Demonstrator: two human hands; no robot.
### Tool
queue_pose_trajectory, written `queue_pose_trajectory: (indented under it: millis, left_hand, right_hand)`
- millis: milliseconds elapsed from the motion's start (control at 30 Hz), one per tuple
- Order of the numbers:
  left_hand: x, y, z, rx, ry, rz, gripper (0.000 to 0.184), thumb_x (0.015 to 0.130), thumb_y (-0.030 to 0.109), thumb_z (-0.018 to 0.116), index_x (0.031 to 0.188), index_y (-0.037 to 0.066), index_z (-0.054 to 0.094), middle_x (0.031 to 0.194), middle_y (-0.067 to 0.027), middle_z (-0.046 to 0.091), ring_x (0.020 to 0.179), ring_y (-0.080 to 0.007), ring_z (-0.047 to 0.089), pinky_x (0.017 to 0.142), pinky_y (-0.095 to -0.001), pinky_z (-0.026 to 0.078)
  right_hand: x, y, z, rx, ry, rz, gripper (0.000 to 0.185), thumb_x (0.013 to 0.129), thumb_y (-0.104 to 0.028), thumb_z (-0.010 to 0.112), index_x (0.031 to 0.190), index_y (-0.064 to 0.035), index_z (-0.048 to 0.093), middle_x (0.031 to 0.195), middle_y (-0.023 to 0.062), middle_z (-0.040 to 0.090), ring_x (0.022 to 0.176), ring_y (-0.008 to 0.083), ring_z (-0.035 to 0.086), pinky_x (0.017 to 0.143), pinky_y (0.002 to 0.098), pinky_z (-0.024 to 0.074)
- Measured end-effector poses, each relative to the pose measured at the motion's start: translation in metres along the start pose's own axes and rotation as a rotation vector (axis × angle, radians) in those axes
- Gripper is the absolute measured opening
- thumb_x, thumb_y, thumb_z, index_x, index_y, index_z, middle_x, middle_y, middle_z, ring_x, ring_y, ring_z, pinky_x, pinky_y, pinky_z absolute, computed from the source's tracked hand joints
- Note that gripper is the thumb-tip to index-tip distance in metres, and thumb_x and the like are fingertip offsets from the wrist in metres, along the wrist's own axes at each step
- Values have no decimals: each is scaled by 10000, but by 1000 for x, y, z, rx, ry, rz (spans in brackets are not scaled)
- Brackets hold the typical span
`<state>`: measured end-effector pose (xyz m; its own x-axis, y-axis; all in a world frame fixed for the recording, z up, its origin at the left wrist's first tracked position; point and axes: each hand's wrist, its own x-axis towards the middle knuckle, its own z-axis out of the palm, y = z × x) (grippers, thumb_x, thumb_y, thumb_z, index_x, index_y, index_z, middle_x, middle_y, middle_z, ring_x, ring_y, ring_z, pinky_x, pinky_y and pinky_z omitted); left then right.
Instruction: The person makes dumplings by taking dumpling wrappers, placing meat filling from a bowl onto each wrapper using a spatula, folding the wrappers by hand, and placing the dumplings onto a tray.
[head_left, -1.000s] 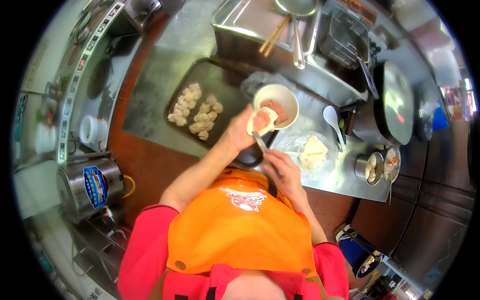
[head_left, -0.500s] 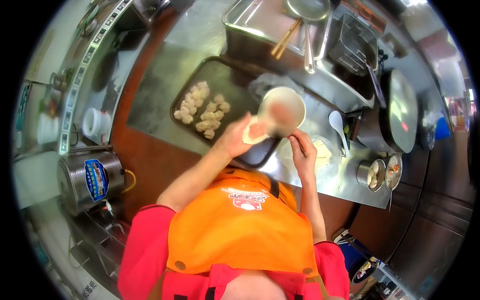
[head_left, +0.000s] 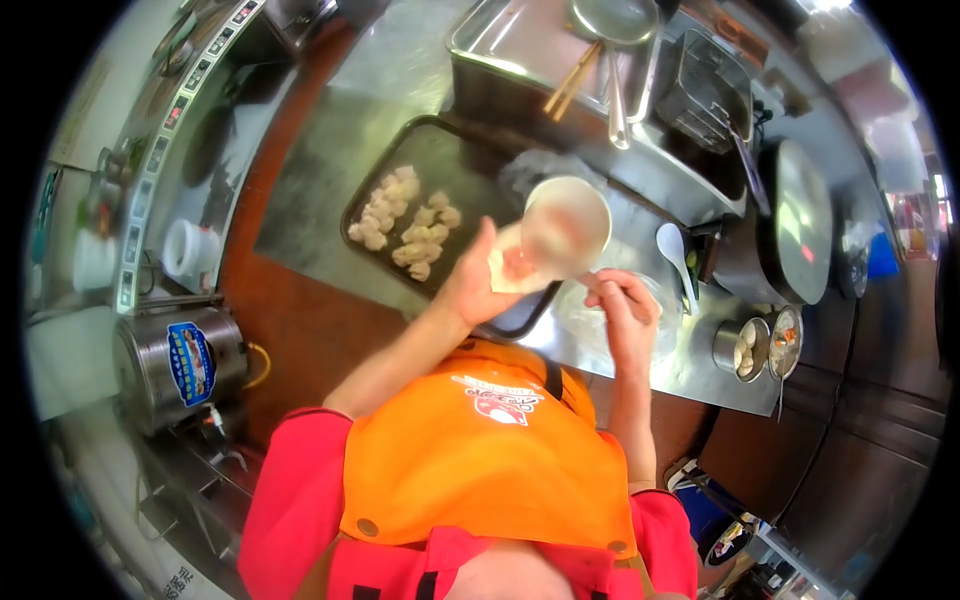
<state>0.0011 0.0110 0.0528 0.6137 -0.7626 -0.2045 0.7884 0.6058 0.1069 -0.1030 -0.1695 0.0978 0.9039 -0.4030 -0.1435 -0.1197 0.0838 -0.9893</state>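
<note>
My left hand [head_left: 462,285] is palm up, thumb raised, holding a pale square wonton wrapper [head_left: 502,281] with a pink dab of meat filling [head_left: 518,262] on it. Just beyond stands a white bowl [head_left: 578,190] with blurred pink filling inside, its edge overlapping the wrapper. My right hand [head_left: 630,315] is closed in a pinch on a thin stick-like tool [head_left: 593,281]; its tip is blurred near the bowl's edge. Two rows of folded wontons [head_left: 383,210] lie on a dark tray [head_left: 470,165] beneath and beyond my left hand.
A clear plastic bag [head_left: 590,325] lies beside my right hand. Farther right are a white spoon [head_left: 676,258], a small metal pot [head_left: 740,350] and a large lidded pot [head_left: 800,220]. A strainer [head_left: 615,90] and chopsticks [head_left: 573,80] rest on the metal basin [head_left: 500,45] at the back.
My right hand has moved slightly right and turned, its fingers more in view. The wrapper in my left hand has shifted and sits closer against the bowl. The wonton rows look unchanged.
</note>
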Motion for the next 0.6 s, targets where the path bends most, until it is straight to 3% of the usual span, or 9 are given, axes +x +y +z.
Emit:
queue_pose_trajectory:
  millis: [67,167,200,300,400,533,600]
  left_hand:
    - [-11,-3,33,15,-126,40,673,927,608,297,1384,119,371,1389,-124,420,1285,-299,396,1055,-514,320]
    - [-24,-3,40,4,-285,25,729,894,665,291,1391,136,361,1378,-123,432,1279,-316,400,1052,-497,328]
    - [-25,-9,34,27,-136,61,725,895,662,299,1395,140,357,1376,-115,435,1269,-303,414,1054,-475,333]
    - [-17,-13,-8,-126,2,-40,609,951,544,326,1331,86,452,1284,-92,534,1201,-254,491,1048,-427,354]
    - [-20,-17,-28,-246,-85,-49,592,967,506,316,1322,50,444,1332,-122,494,1256,-244,441,1079,-429,310]
    - [-17,4,-53,-290,68,73,569,978,473,299,1297,41,488,1289,-124,546,1225,-284,489,1075,-422,334]
    - [-11,12,-51,-217,96,103,589,942,536,339,1233,64,535,1238,-137,574,1180,-295,517,1050,-439,356]
  right_hand:
    - [-1,17,1,265,21,92,140,902,-61,559,1014,8,606,882,82,621,762,142,613,709,256,481]
    - [-7,23,1,679,-104,31,154,905,-82,573,1030,6,592,883,92,622,748,157,620,706,265,512]
    - [-7,28,2,651,-116,62,173,904,-95,583,1038,15,582,883,89,619,725,161,619,699,267,532]
    - [-2,45,-1,492,-111,229,172,904,-92,582,1033,21,583,884,86,617,715,160,619,687,257,527]
    - [-5,55,-8,417,-96,252,169,908,-93,579,1032,20,584,885,84,614,724,152,619,687,252,524]
    - [-17,51,-23,392,4,228,160,912,-87,568,1026,24,583,893,88,610,724,153,617,688,256,525]
    - [-18,44,-23,355,3,206,151,901,-76,581,1009,29,595,895,80,607,730,150,619,690,250,514]
